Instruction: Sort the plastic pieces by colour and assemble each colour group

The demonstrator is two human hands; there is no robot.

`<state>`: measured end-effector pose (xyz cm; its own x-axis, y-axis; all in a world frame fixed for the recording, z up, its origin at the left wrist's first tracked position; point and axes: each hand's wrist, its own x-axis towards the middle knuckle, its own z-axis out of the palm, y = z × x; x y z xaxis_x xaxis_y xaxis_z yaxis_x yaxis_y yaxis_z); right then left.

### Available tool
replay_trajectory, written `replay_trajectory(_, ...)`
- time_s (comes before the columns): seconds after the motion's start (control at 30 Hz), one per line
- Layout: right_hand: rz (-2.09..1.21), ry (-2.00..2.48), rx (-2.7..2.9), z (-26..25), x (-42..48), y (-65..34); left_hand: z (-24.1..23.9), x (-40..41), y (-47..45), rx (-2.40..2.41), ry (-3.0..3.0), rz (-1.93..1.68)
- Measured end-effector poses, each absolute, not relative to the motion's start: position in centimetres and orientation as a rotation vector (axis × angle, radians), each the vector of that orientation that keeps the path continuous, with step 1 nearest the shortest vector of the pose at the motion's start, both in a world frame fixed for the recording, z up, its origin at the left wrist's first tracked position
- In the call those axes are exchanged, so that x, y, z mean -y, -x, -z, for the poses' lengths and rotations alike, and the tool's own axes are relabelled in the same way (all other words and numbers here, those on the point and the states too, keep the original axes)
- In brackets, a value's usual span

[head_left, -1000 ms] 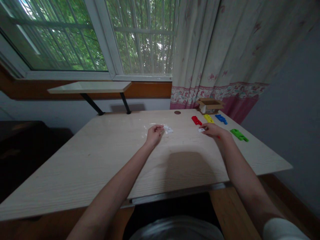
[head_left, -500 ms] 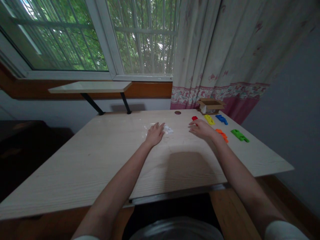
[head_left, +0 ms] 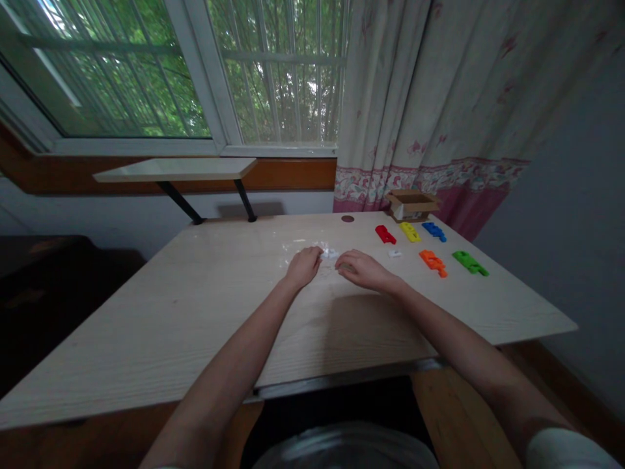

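Observation:
My left hand (head_left: 305, 266) rests on what looks like a clear plastic bag (head_left: 293, 246), its fingers curled in and pressed down at the edge. Small white pieces (head_left: 330, 253) lie just beyond its fingertips, at or in the clear plastic. My right hand (head_left: 360, 268) is on the other side of these pieces, palm down, with bent fingers apart from the thumb and nothing visible in them. A single white piece (head_left: 394, 253) lies on the table beyond my right wrist.
On the right of the table (head_left: 185, 312) lie red (head_left: 385, 234), yellow (head_left: 410, 232), blue (head_left: 434, 231), orange (head_left: 433, 263) and green (head_left: 470, 263) plastic pieces. A cardboard box (head_left: 413, 206) stands open at the back. A raised shelf (head_left: 176, 169) is at the back left.
My right hand has moved left, from beside the red piece to the white pieces. A white piece now shows where that hand was. My left hand's fingers have curled in.

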<state>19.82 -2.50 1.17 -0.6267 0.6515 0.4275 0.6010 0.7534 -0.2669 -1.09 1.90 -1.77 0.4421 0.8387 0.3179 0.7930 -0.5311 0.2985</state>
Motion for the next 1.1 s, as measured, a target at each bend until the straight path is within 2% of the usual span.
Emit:
replay_trajectory(0.1, -0.109, 0.966, 2.425, -0.8, 2.6, -19.5, 1.6, -1.6, 1.2, -1.449, -2.553, -0.737)
replay_trajectory(0.2, -0.106, 0.989, 2.315, -0.6, 2.6, -19.4, 1.3, -1.2, 1.1, -1.352, -2.423, -0.962)
replay_trajectory(0.3, -0.183, 1.034, 2.091, -0.6, 2.5, -19.2, 0.7, -0.6, 0.4, -1.208, -2.083, -1.211)
replay_trajectory(0.43, -0.408, 1.057, 1.815, -0.6, 2.2, -19.0, -0.4, 0.3, -1.0, -0.915, -1.602, -1.325)
replay_trajectory(0.63, -0.527, 1.04, 1.665, -0.5, 1.9, -18.9, -1.3, 0.8, -1.5, -0.811, -1.294, -1.282)
replay_trajectory(1.1, -0.697, 1.028, 1.484, -0.2, 1.4, -18.6, -1.9, 1.3, -1.8, -0.796, -1.168, -1.316)
